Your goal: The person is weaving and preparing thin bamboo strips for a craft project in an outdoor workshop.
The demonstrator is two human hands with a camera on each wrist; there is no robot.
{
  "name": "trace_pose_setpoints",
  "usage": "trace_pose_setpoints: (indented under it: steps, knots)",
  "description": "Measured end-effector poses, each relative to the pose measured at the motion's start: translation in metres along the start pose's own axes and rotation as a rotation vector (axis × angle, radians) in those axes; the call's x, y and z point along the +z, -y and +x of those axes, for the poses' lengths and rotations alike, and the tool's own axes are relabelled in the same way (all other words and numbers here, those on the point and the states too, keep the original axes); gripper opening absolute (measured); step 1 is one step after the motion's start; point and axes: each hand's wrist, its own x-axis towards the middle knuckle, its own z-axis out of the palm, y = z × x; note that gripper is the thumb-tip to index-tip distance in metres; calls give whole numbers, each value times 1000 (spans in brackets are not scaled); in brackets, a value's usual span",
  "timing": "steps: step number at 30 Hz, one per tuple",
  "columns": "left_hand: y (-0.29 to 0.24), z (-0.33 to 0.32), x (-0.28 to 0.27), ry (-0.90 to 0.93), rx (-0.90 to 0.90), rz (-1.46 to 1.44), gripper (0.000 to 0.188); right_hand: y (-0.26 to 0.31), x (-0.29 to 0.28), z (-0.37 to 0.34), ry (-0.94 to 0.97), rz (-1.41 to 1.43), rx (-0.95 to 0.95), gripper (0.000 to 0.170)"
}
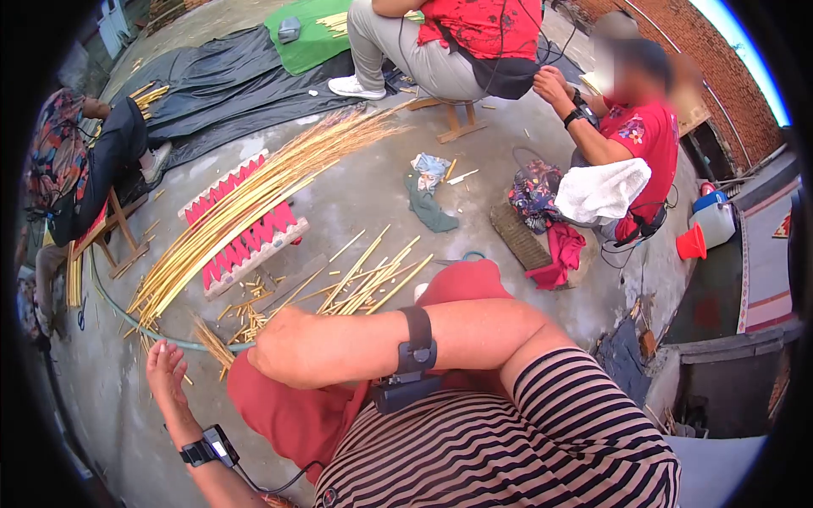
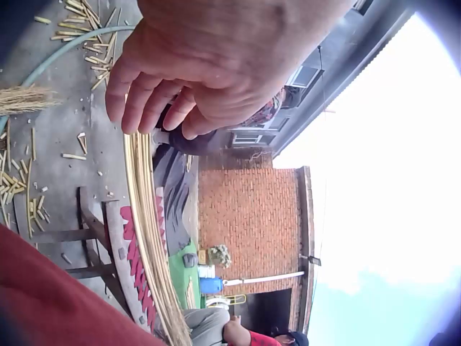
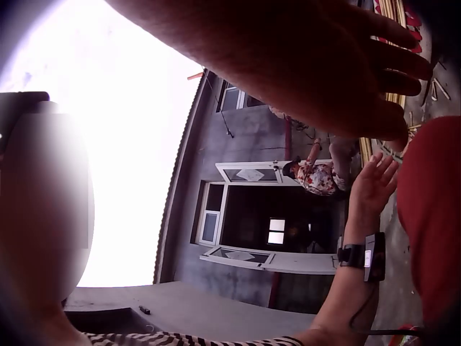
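A long bundle of yellow stalks [image 1: 229, 224] with feathery tops lies across a rack with pink zigzag padding [image 1: 246, 245]. My left hand [image 1: 167, 372] is raised beside the bundle's cut ends, palm up and empty. In the left wrist view, the relaxed fingers of the left hand [image 2: 180, 79] hang in front of the stalks [image 2: 148, 216]; contact cannot be told. My right arm crosses in front of my body, and the right hand [image 1: 288, 343] hides its own fingers. In the right wrist view the right hand [image 3: 374, 72] has its fingers extended and slightly spread, holding nothing visible.
Cut stalk pieces [image 1: 381, 275] and short offcuts [image 1: 246, 322] litter the ground near my knees. A green hose [image 1: 114, 300] curves at the left. People sit left, ahead and right. A brick-like block [image 1: 521, 241] and a red bucket [image 1: 691, 243] stand to the right.
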Motion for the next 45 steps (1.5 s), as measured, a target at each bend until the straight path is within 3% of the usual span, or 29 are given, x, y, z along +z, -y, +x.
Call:
trace_pose_setpoints:
  steps: [2,4,6,9,12,14,16,19,22,25,34,35,36,38,41,45]
  knots:
    - [-51,-24,26,69,95,-9,26,0,-2,12,45,-32,21,19]
    - [-88,-37,58,132,132,-3,24,-19,4,13,38,162,-28,18]
    - [-112,-39,92,230,162,49,23,-39,21,11,-7,102,71,19]
    - [-126,-25,155,323,205,179,21,-60,24,6,206,46,172,20]
    - [-103,17,218,432,331,415,17,-73,18,-2,119,101,173,21]
    - [-78,40,258,395,624,601,12,-81,15,-6,110,125,193,22]
    - [-66,48,289,267,663,801,12,-87,10,-8,105,140,210,22]
    - [-41,77,311,-40,1188,1051,14,-87,11,-13,111,159,210,22]
    - [-36,86,321,-134,1120,1329,14,-89,17,-14,109,178,180,22]
    - [-31,98,326,-107,1011,1537,13,-93,19,-14,105,177,195,23]
    - [-40,101,317,-49,1056,1464,14,-92,15,-17,177,171,190,23]
    - [-40,101,316,-72,1095,1437,15,-91,16,-19,156,177,196,22]
    - [-38,101,314,-102,1246,1268,15,-89,16,-20,134,184,202,21]
    - [-38,99,312,-165,1222,1248,16,-86,14,-24,106,181,219,23]
    - [-26,87,306,-52,1024,1350,26,-87,17,-28,85,161,235,25]
    - [5,80,302,-106,1023,1468,23,-86,22,-31,150,149,218,20]
